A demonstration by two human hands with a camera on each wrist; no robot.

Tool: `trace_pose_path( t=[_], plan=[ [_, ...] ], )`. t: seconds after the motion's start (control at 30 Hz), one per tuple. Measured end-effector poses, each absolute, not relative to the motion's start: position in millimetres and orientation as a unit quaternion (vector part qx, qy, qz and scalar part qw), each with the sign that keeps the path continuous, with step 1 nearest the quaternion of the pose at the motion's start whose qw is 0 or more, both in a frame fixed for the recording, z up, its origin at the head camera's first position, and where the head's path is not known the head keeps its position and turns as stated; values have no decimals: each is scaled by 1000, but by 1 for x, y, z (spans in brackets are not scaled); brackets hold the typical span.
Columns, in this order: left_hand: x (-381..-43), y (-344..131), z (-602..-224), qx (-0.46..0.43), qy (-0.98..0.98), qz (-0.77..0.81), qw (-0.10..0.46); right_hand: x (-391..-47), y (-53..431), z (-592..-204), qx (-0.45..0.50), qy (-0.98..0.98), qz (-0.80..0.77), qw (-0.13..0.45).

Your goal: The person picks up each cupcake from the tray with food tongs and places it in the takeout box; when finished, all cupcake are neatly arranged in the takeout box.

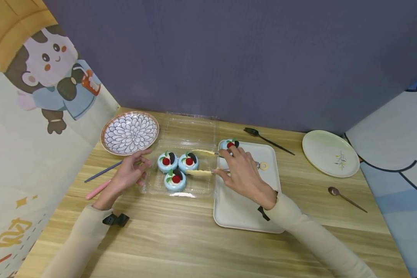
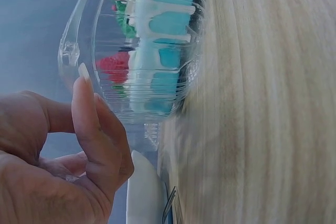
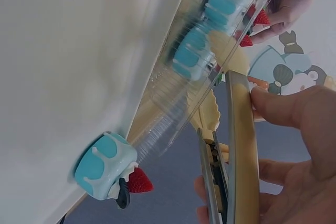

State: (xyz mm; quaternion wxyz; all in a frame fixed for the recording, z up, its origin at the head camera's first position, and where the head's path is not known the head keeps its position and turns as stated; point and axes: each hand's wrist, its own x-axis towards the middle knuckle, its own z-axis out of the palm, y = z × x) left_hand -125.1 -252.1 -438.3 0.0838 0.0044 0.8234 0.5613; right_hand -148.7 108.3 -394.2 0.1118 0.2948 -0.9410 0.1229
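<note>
My right hand (image 1: 244, 173) holds tongs (image 3: 243, 150) with pale yellow tips, thumb on one arm and fingers on the other. The tips are spread apart and reach over a clear plastic box (image 1: 205, 187). Inside the box sit three light-blue cakes, each with a red berry, green leaf and dark round piece; the tongs are beside the right-hand cake (image 1: 188, 166). My left hand (image 1: 130, 172) is at the box's left edge, fingers loosely bent, one fingertip (image 2: 84, 72) right at the rim. Another blue cake (image 3: 107, 166) sits on the white tray's (image 1: 233, 216) far left corner.
A flower-patterned plate (image 1: 130, 133) stands at the back left, near a blue stick-like utensil (image 1: 102, 172) and a pink one (image 1: 98, 190). To the right lie a black fork (image 1: 271, 142), a brown spoon (image 1: 345, 199) and a pale plate (image 1: 330, 154). Walls border the table.
</note>
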Motion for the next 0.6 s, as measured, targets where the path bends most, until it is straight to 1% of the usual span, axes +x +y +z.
trace_pose_path(
  t=[0.33, 0.5, 0.6],
  plan=[
    [-125, -251, -438, 1, 825, 559, 87, -146, 111, -396, 294, -940, 134, 110],
    [-125, -251, -438, 2, 825, 558, 88, -142, 118, -388, 288, -942, 138, 103],
    [-125, -251, -438, 1, 825, 558, 88, -141, 125, -382, 281, -943, 143, 112]
  ],
)
